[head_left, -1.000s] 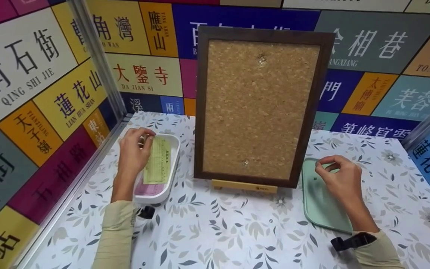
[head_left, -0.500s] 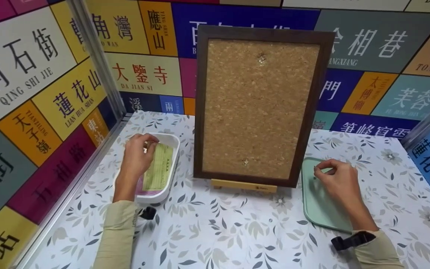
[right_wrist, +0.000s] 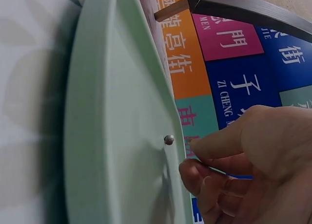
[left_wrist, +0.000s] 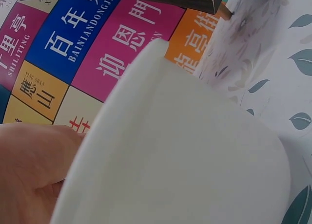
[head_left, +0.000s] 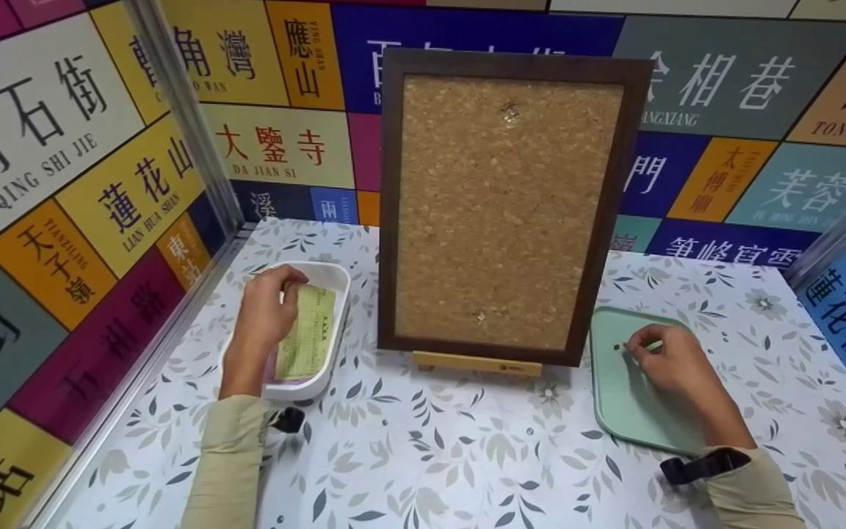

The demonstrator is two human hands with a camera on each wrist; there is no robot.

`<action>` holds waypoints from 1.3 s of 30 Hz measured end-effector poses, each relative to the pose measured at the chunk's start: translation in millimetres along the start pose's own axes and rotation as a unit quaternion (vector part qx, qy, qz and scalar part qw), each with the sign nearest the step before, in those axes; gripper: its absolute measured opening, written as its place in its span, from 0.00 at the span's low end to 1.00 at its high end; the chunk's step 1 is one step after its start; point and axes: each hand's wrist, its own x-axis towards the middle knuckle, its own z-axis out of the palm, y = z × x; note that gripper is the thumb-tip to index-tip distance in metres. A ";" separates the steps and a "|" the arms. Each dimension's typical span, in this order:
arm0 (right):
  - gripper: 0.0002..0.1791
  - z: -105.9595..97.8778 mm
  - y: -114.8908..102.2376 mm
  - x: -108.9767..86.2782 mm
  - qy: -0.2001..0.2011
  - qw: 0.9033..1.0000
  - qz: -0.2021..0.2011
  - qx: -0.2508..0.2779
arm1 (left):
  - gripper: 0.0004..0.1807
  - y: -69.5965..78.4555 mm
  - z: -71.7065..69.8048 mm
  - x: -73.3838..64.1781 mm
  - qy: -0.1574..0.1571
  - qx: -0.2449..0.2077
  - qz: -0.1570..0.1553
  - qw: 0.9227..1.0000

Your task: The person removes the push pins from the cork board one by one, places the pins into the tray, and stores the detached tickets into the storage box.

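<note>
In the head view, my left hand [head_left: 267, 305] reaches into a white tray [head_left: 338, 275] at the left. Its thumb and fingertips pinch the upper edge of a yellow-green printed paper slip [head_left: 307, 330]; in the left wrist view the tray wall hides the grip. A purplish slip shows below it. At the right, my right hand [head_left: 676, 360] hovers over a light green tray [head_left: 617, 411], thumb and forefinger bent and slightly apart. Just beside the fingertips lies a small metal pin [right_wrist: 168, 140] on the tray; no object shows between the fingers.
Between the trays, a dark-framed corkboard [head_left: 504, 220] leans on a wooden stand [head_left: 474, 364]. Small metallic clusters [head_left: 510, 114] sit on the board near its top and bottom. Sign-printed walls [head_left: 717, 81] enclose the leaf-patterned tabletop [head_left: 430, 441].
My left hand has lowered, and the yellow-green slip lies deeper in the white tray. My right hand has shifted slightly down and right, with the pin now visible beside the fingertips.
</note>
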 end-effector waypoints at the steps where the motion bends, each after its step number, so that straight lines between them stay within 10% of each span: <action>1: 0.07 0.4 1.5 0.1 -0.005 1.000 -0.002 -0.003 | 0.11 -0.4 0.0 -0.1 -0.001 0.000 0.001 1.000; 28: 0.09 15.1 11.6 1.1 -0.011 1.000 0.012 -0.006 | 0.13 -7.5 1.0 -5.2 -0.010 0.006 -0.004 1.000; 39: 0.15 11.7 5.3 -0.7 0.060 0.998 0.001 0.012 | 0.10 1.2 2.8 -4.5 0.047 0.056 0.030 0.997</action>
